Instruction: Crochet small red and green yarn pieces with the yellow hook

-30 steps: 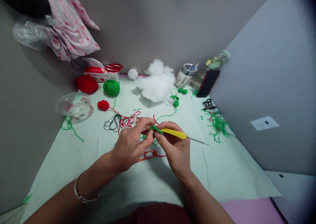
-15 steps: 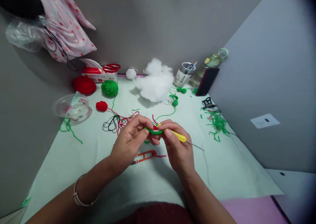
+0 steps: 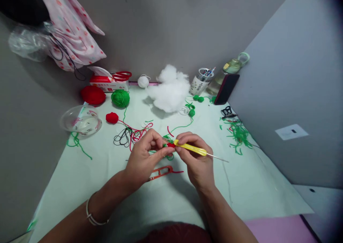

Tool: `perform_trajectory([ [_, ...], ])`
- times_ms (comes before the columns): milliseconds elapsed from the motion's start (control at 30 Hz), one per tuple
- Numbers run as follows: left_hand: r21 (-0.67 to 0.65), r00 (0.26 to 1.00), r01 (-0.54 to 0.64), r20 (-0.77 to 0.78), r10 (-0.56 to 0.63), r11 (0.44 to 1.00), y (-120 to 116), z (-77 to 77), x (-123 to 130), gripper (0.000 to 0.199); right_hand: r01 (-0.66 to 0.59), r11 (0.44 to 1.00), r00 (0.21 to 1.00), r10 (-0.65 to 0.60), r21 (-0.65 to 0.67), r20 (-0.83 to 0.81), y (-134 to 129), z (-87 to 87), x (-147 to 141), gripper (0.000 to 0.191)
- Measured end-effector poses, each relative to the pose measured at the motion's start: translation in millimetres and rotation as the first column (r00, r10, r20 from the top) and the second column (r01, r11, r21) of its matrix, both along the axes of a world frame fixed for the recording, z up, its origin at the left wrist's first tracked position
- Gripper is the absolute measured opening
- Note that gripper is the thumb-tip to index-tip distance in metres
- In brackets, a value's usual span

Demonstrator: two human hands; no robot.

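Note:
Pinched in my left hand (image 3: 143,157) is a small red and green crochet piece (image 3: 170,145), partly covered by the fingers. My right hand (image 3: 198,161) is closed around the yellow handle of a crochet hook (image 3: 193,149). One thin metal end of the hook points out to the right past the hand; its other end meets the crochet piece. Under my hands on the table lie orange thread snips (image 3: 162,171), their blades hidden behind the left hand. A short red yarn end lies by their loop.
At the back are red yarn (image 3: 93,95), a green yarn ball (image 3: 120,98), white stuffing (image 3: 170,93), a pen holder (image 3: 200,81), a bottle (image 3: 232,66) and a phone (image 3: 227,89). A clear bowl (image 3: 64,119) sits left; green yarn scraps (image 3: 239,134) lie right.
The crochet piece has been turned, so more red shows on it. The hook handle has swung flatter across the front of my right fingers. The whole view has shifted slightly.

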State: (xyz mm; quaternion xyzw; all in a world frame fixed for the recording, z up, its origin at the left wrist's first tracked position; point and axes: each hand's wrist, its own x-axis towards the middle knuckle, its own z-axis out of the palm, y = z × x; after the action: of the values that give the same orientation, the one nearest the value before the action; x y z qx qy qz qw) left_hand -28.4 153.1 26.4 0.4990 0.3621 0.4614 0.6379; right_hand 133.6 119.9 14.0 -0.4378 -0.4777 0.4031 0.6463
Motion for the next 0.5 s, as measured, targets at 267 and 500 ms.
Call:
perform_trajectory([
  [267, -0.003, 0.998, -0.042, 0.035, 0.042, 0.999, 12.0, -10.4, -8.0, 0.047, -0.112, 0.993, 0.971, 0.103, -0.026, -0.218, 3.9, 2.4, 3.4, 0.015],
  [500, -0.372, 0.877, 0.215, 0.480, -0.011, 0.903, 16.7, 31.1, -19.6, 0.057, -0.154, 0.986, 0.976, 0.162, 0.066, -0.146, 1.0, 2.0, 9.6, 0.012],
])
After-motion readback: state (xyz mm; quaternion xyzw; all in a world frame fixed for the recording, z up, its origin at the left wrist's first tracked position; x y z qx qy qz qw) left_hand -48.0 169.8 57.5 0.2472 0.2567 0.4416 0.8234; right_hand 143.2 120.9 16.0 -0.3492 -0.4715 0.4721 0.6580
